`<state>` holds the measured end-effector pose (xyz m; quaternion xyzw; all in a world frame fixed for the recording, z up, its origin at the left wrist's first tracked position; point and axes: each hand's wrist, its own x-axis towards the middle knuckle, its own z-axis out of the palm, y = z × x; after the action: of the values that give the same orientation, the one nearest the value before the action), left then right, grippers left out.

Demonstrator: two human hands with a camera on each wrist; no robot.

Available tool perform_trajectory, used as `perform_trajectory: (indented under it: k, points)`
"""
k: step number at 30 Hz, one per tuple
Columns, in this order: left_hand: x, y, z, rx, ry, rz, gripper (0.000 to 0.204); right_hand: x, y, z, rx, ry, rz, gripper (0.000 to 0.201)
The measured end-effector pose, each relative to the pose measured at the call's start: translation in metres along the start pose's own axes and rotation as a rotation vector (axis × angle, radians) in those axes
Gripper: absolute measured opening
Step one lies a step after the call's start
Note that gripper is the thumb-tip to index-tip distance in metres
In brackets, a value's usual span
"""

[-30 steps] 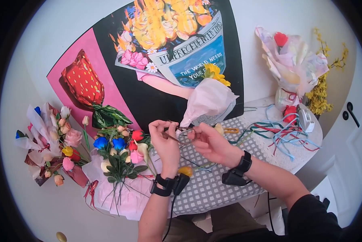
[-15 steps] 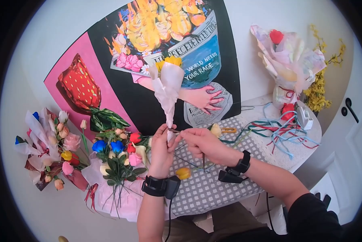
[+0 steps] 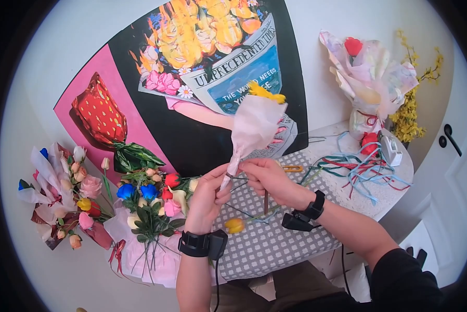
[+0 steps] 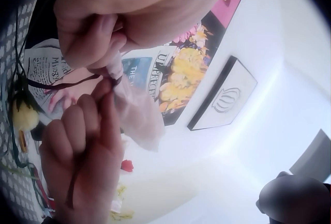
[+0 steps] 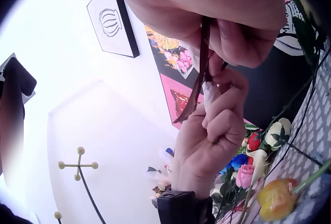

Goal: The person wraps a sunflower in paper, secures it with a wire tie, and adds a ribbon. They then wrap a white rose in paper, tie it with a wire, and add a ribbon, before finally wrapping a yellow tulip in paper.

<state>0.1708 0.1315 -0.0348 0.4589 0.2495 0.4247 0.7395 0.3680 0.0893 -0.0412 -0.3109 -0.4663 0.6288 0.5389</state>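
A yellow flower (image 3: 267, 93) wrapped in pale pink paper (image 3: 253, 127) tilts up to the right above the table. My left hand (image 3: 208, 196) grips the narrow twisted lower end of the wrapping. Close beside it, my right hand (image 3: 271, 179) pinches a dark brown ribbon (image 5: 204, 53) that passes round the neck of the paper. One end of this ribbon hangs down below the right hand. In the left wrist view, fingertips of both hands meet at the paper's neck, which they partly hide.
Several artificial flowers (image 3: 150, 195) lie on pink paper at the left, beside a wrapped bouquet (image 3: 69, 192). A yellow tulip (image 3: 234, 225) rests on the grey dotted cloth (image 3: 275, 249). Tangled ribbons (image 3: 361, 169) and another wrapped bouquet (image 3: 366, 78) are at the right. A painting (image 3: 202, 130) leans behind.
The wrapped flower swung upright and left, then tilted back right. The ribbon, earlier stretched between both hands, now goes round the paper's neck, with the right hand close to the left.
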Motion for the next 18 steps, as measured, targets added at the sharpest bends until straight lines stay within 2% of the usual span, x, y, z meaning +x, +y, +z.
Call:
perform_trajectory:
  k: [4,8,13,18]
  points:
    - [0.003,-0.002,-0.009,0.027,-0.085,-0.012,0.031,-0.002,-0.002,0.001,-0.034,0.012,-0.003,0.027]
    - [-0.001,0.002,0.004,-0.011,-0.038,0.005,0.027,-0.003,-0.004,0.002,-0.108,0.026,0.002,0.027]
    - [0.002,-0.001,-0.007,-0.137,-0.112,0.039,0.029,-0.003,-0.002,0.002,-0.101,0.024,0.014,0.026]
    - [0.002,-0.003,-0.004,-0.068,-0.043,0.065,0.028,-0.001,0.0,-0.003,-0.124,0.05,0.026,0.026]
